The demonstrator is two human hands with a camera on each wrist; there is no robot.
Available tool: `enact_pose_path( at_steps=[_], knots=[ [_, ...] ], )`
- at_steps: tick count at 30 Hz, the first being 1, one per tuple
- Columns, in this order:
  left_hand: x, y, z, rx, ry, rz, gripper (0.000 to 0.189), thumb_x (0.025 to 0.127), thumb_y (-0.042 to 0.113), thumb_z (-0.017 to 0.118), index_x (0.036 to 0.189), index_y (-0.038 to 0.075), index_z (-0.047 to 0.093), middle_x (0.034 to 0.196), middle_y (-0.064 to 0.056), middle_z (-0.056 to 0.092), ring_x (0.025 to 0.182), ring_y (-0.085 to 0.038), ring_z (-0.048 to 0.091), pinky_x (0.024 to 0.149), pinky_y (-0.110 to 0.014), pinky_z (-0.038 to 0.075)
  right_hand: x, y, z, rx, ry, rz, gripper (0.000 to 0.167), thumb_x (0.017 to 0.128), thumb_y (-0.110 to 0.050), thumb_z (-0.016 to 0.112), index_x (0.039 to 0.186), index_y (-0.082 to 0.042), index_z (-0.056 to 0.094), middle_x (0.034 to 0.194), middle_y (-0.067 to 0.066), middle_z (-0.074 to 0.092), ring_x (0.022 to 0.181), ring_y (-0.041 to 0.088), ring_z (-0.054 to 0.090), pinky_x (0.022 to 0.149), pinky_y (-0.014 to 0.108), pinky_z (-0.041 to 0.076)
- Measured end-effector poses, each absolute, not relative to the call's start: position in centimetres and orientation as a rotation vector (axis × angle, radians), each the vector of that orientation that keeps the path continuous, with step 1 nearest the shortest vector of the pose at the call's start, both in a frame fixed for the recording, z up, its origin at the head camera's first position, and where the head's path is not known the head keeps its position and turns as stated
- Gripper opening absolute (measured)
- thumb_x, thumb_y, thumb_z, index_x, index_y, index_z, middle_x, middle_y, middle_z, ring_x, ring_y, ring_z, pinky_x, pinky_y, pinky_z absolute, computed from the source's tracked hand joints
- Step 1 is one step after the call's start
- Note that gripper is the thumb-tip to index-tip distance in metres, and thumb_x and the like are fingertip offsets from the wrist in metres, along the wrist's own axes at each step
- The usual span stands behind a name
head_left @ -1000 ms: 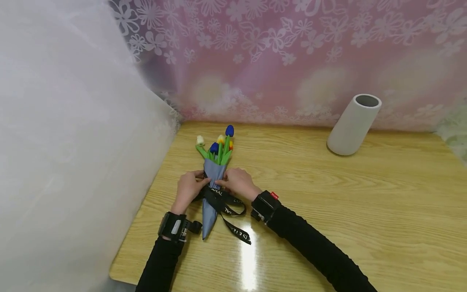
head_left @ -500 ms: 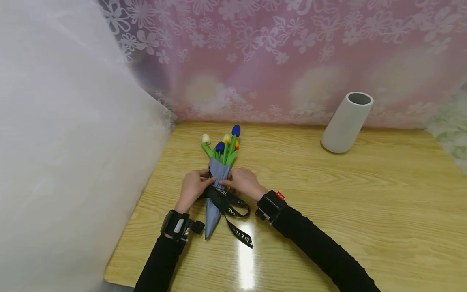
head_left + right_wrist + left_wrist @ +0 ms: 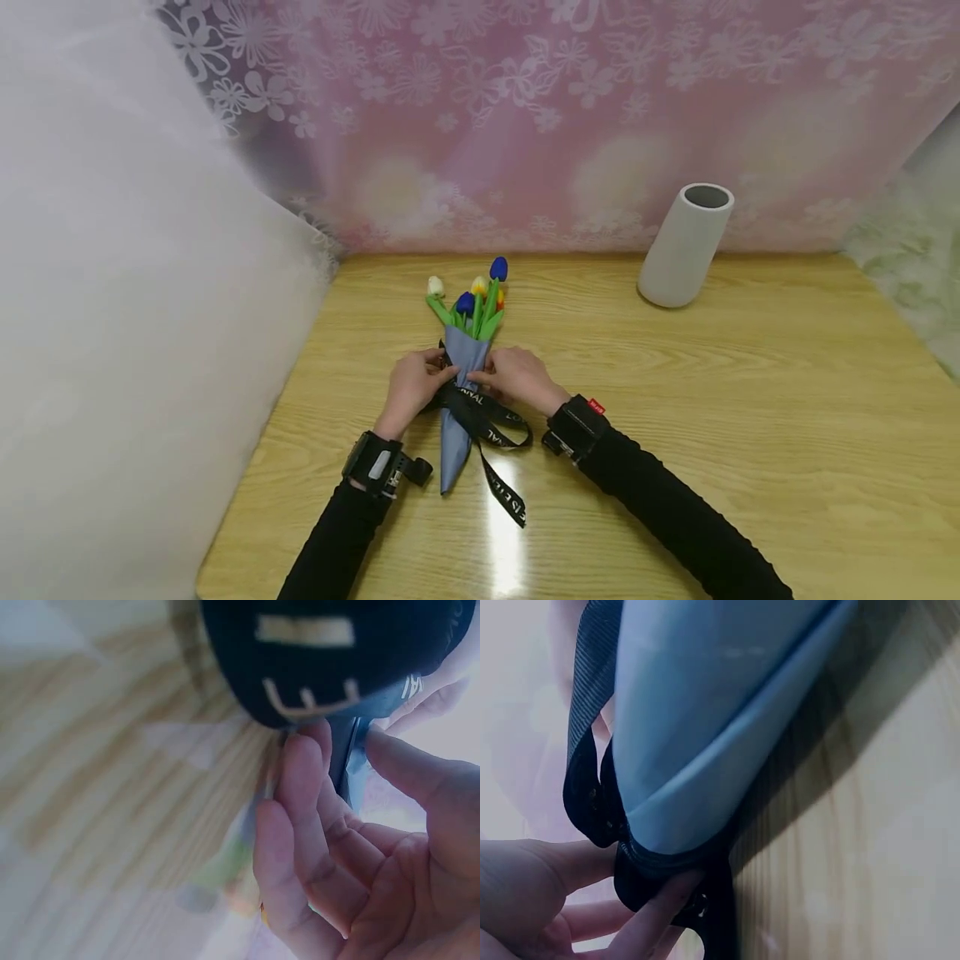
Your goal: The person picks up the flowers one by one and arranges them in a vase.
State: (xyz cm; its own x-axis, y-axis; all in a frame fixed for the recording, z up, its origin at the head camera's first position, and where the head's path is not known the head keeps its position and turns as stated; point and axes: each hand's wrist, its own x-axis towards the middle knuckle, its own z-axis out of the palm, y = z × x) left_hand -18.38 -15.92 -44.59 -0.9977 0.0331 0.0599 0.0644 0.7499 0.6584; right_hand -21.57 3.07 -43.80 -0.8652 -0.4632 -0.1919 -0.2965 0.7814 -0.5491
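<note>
A bouquet of tulips [image 3: 480, 296] in blue, white, yellow and orange lies on the wooden table, wrapped in a grey-blue paper cone [image 3: 455, 450]. Around the cone's middle runs a black ribbon [image 3: 480, 408] with white lettering; a loop and a loose tail hang to the right. My left hand [image 3: 415, 382] pinches the ribbon at the cone's left side; its thumb and fingers [image 3: 656, 919] show beside the wrap in the left wrist view. On the right side, my right hand [image 3: 521, 375] holds the wrap between thumb and fingers [image 3: 296, 787], partly hidden by ribbon in the right wrist view.
A white vase [image 3: 678, 258] with a dark opening stands at the back right of the table [image 3: 712, 433]. Pink floral cloth [image 3: 525, 150] hangs behind the table, and a white sheet [image 3: 135, 317] borders its left edge.
The bouquet and both hands have shifted right along the table, closer to the vase. The head view has also shifted. Both hands keep nearly the same hold.
</note>
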Motion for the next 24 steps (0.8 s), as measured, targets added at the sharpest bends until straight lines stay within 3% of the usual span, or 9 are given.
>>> enact_pose_path(
  at_steps=[24],
  knots=[
    [-19.6, -8.0, -44.9, -0.254, -2.907, -1.119, 0.041, 0.093, 0.022, 0.076, 0.122, -0.006, 0.066, 0.097, -0.016, 0.072, 0.084, -0.028, 0.069, 0.073, -0.039, 0.056, -21.2, 11.2, -43.4, -0.476, 2.645, -0.758, 0.035, 0.101, -0.037, 0.063, 0.082, -0.009, 0.068, 0.065, 0.001, 0.067, 0.053, 0.013, 0.064, 0.052, 0.026, 0.048]
  ],
)
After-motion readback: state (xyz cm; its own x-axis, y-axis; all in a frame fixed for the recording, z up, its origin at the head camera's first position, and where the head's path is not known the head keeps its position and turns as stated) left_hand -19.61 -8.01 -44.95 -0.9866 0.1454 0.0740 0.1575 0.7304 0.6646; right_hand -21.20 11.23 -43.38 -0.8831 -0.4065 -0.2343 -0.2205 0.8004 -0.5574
